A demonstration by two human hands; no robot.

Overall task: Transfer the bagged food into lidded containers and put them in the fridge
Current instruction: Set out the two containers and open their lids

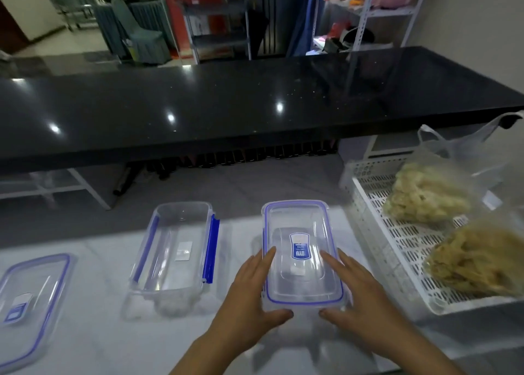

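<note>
A clear lidded container point(300, 232) with a blue seal and a blue label stands on the white counter in front of me. My left hand point(252, 292) lies against its left side with straight fingers, thumb at the near edge. My right hand point(357, 289) rests on its right side, fingers straight across the lid's edge. An open clear container point(175, 247) with blue clips stands to the left, and its loose lid point(31, 295) lies at the far left. Two clear bags of pale dried food point(428, 193) point(479, 258) lie in a white perforated tray point(397, 241).
A long black glossy countertop point(255, 108) runs across behind the white counter point(113, 332). Beyond it stand metal shelving, chairs and a red cabinet. The tray's near corner overhangs the counter at the right.
</note>
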